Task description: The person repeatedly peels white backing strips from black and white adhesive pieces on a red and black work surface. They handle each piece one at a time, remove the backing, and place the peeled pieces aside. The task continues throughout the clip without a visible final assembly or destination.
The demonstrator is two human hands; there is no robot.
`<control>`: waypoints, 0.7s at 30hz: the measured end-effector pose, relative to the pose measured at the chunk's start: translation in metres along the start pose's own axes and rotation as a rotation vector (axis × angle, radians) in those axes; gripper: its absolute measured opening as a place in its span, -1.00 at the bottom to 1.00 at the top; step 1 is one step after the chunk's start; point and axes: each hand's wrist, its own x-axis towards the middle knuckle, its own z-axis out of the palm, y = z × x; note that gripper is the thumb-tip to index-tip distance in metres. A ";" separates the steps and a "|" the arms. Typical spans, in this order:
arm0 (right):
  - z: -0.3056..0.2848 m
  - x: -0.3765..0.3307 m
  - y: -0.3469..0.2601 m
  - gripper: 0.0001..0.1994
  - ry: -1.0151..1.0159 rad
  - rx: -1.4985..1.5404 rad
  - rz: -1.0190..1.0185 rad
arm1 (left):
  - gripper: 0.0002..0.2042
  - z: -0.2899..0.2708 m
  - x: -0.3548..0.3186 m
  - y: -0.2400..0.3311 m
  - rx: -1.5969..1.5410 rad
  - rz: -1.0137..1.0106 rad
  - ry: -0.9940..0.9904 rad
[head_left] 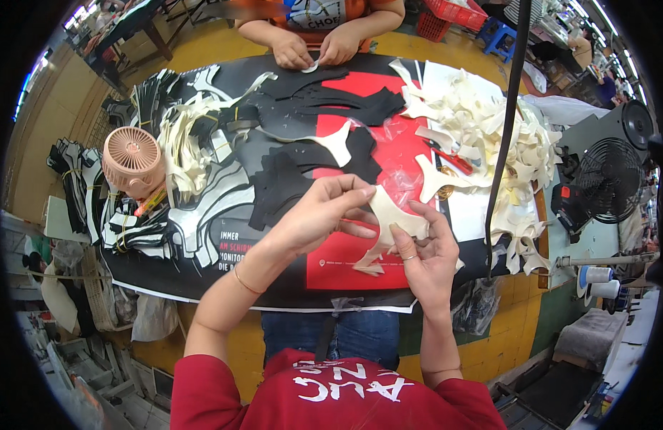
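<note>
A cream, Y-shaped cut piece of soft sheet material [390, 215] is held up over the table between my two hands. My left hand [328, 208] pinches its upper corner between thumb and forefinger, the other fingers loosely curled. On the opposite edge, the thumb and fingers of my right hand [430, 264] close on the piece, and its narrow tail hangs down toward the red part of the table cover [331, 258]. Black cut pieces [281, 183] lie left of my hands. Another cream piece [335, 143] rests beyond them, and one more [433, 178] sits just to the right.
Cream pieces are heaped [482, 129] at the right, beside a red-handled tool [453, 159]. A black cable [507, 129] hangs there. Bundled black and white pieces [213, 201] and a pink fan [133, 159] stand left. Across the table a co-worker's hands [313, 54] handle a small pale piece.
</note>
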 end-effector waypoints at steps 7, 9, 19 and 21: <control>0.018 -0.021 0.034 -0.71 -0.030 0.330 0.160 | -0.61 0.016 -0.048 -0.065 0.381 0.202 0.128; 0.021 -0.024 0.040 -0.68 -0.049 0.335 0.204 | -0.68 0.006 -0.060 -0.066 0.359 0.001 0.151; -0.003 -0.013 0.047 -0.67 0.105 0.246 0.178 | -0.65 -0.049 -0.076 -0.038 0.340 -0.097 -0.020; -0.007 -0.013 0.048 -0.66 0.120 0.205 0.182 | -0.65 -0.049 -0.073 -0.041 0.313 -0.089 -0.039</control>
